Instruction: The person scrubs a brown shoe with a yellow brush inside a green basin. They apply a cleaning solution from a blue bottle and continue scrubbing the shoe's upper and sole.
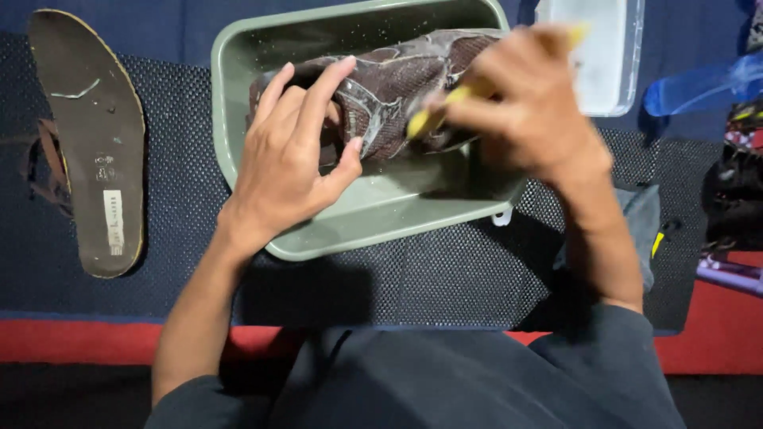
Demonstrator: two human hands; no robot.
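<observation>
I see my left hand point(290, 155) gripping the heel end of a brown shoe point(397, 87), fingers spread over its top and thumb pressed against its side. The shoe lies soapy inside a green tub point(381, 218) on a dark dotted mat point(445, 278). My right hand point(524, 103), blurred, is clenched around a yellow brush point(433, 115) held against the shoe. An insole point(91, 139) lies well apart to the left, and a clear box point(604, 56) sits behind the tub
</observation>
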